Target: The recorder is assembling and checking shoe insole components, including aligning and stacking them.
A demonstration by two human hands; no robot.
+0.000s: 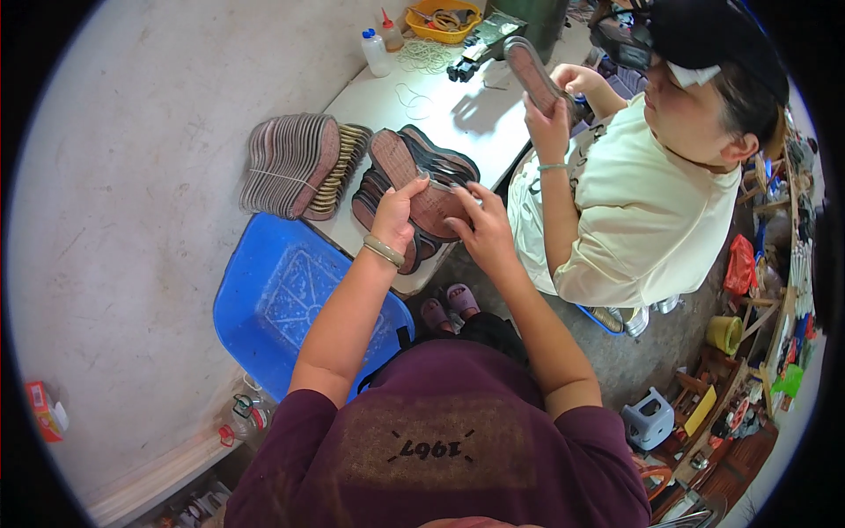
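A reddish-brown shoe sole (393, 157) with a dark rim is tilted up over a pile of similar soles. My left hand (396, 216) grips it by the side, the thumb lying across its face near the narrow middle. Over the broader end, my right hand (487, 231) has its fingers spread, with the thumb and fingertips against the sole or very close to it. Beneath both hands, the loose pile of soles (451, 160) sits on the white table (356, 97). What lies under my fingers is hidden.
A tied bundle of soles (286, 167) stands at the left by the wall. Below the table edge is a blue basin (290, 290). Close on the right, a person (634, 194) handles another sole (532, 75). Bottles (377, 53) and a yellow basket (443, 22) stand farther back.
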